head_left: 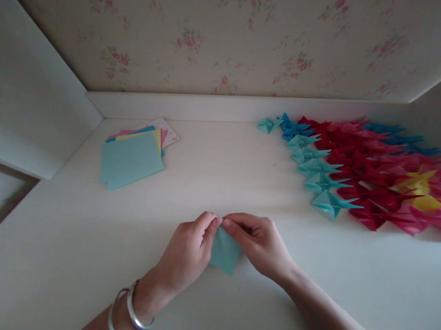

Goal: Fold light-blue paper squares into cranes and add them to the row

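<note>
Two silver bangles (141, 326) are closest to us, on the arm behind the left hand (190, 248). That hand pinches the top of a small folded blue-green paper (226, 254), and the right hand (267, 243) pinches it there too, finger and thumb together. The paper is between the two hands, above the white table (57, 253). Past the left hand, to its left, is a pile of colored paper sheets (132, 160). Past the right hand, to its right, sit many bright paper cranes (330, 204).
</note>
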A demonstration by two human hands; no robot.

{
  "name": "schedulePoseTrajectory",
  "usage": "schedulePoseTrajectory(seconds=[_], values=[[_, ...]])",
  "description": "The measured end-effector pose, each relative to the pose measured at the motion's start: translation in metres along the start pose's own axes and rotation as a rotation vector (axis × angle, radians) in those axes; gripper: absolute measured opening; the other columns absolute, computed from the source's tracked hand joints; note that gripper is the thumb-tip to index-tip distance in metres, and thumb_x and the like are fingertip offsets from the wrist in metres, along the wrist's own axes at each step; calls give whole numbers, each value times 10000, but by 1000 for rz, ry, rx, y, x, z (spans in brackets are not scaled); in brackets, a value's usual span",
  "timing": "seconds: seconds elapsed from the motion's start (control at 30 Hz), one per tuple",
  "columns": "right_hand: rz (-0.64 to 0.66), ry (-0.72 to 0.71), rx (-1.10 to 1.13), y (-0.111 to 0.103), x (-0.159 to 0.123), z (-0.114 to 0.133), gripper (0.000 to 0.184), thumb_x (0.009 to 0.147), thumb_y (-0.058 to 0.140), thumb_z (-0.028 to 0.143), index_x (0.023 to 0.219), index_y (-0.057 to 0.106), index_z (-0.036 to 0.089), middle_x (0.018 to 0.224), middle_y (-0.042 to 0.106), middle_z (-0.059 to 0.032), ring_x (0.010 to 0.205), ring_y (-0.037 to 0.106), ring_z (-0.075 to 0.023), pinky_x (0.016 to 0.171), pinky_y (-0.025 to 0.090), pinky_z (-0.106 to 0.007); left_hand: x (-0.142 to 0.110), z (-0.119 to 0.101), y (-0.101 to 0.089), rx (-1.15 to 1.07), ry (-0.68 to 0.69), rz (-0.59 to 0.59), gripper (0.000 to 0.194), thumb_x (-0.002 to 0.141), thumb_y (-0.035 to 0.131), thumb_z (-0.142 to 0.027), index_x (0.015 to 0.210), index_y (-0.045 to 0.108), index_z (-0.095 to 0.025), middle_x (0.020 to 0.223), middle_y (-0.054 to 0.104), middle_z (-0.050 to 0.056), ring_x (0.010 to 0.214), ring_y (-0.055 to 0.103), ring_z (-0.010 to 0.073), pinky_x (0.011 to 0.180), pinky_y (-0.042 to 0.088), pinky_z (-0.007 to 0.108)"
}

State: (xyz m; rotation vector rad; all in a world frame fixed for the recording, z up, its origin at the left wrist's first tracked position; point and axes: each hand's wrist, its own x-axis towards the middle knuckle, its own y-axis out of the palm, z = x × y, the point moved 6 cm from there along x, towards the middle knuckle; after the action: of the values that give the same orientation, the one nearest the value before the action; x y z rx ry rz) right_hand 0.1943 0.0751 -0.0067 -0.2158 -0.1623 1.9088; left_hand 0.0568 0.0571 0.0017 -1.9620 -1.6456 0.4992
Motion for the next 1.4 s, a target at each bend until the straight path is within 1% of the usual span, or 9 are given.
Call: schedulePoseTrajectory(seconds=[0.2, 0.37, 0.53, 0.7, 0.8, 0.9, 0.97, 1.17, 1.4], values=[[11, 3, -48, -1, -2, 0, 319, 936, 548, 365, 751, 726, 177, 624, 602, 12, 576, 529, -132, 512, 389, -234, 1, -2, -1, -75, -36, 19, 278, 994, 441, -307, 771, 570, -203, 569, 500, -46, 487, 463, 114, 498, 314, 221], [62, 81, 61, -3, 0, -3, 355, 930, 554, 409, 710, 691, 168, 622, 646, -6, 595, 605, -141, 566, 477, -236, 3, 6, -16, -91, -104, -123, 275, 989, 449, -361, 812, 584, -200, 597, 530, -36, 520, 485, 125, 513, 339, 221], [-23, 59, 35, -10, 1, 1, 387, 922, 557, 422, 643, 665, 177, 580, 626, -7, 575, 613, -149, 547, 487, -244, 5, 11, -19, -163, -131, -163, 294, 967, 485, -418, 830, 623, -198, 628, 590, -12, 545, 526, 141, 525, 379, 226], [-178, 121, 240, -18, 3, -12, 330, 863, 638, 455, 751, 718, 154, 646, 656, -25, 607, 621, -161, 580, 519, -279, 2, 14, -13, -444, -232, -109, 326, 928, 569, -442, 1173, 540, -229, 599, 566, -66, 419, 491, 106, 416, 371, 198], [-240, 155, 431, -22, 3, -19, 265, 805, 718, 416, 868, 741, 159, 680, 678, -20, 616, 622, -156, 582, 535, -286, 1, 9, -12, -625, -197, -90, 389, 928, 597, -387, 1271, 484, -244, 671, 607, -55, 499, 586, 109, 474, 467, 198], [-213, 133, 559, -23, 2, -19, 269, 778, 762, 342, 1012, 743, 211, 682, 687, 9, 600, 623, -140, 570, 526, -267, 0, 8, -14, -671, -171, -67, 221, 925, 612, -359, 1057, 642, -184, 676, 641, -14, 562, 625, 117, 526, 508, 209], [-157, 90, 596, -23, 0, -17, 282, 799, 751, 317, 1069, 741, 236, 683, 693, 14, 600, 637, -141, 589, 524, -271, 0, 9, -15, -750, -170, -51, 204, 917, 628, -356, 988, 683, -172, 649, 648, -5, 562, 624, 119, 527, 515, 213], [-20, -6, 673, -24, -6, -6, 269, 876, 667, 381, 1077, 743, 219, 710, 716, -27, 650, 679, -187, 645, 542, -329, 0, 5, -13, -1112, -169, 49, 506, 713, 844, -345, 1162, 662, -198, 752, 712, 26, 616, 645, 152, 552, 555, 252], [5, -26, 662, -23, -6, -5, 250, 862, 714, 345, 1086, 730, 234, 710, 719, -10, 639, 672, -156, 651, 535, -290, 1, 7, -10, -1113, -177, 88, 318, 824, 746, -347, 1087, 675, -184, 707, 694, 17, 609, 644, 144, 567, 558, 249]])
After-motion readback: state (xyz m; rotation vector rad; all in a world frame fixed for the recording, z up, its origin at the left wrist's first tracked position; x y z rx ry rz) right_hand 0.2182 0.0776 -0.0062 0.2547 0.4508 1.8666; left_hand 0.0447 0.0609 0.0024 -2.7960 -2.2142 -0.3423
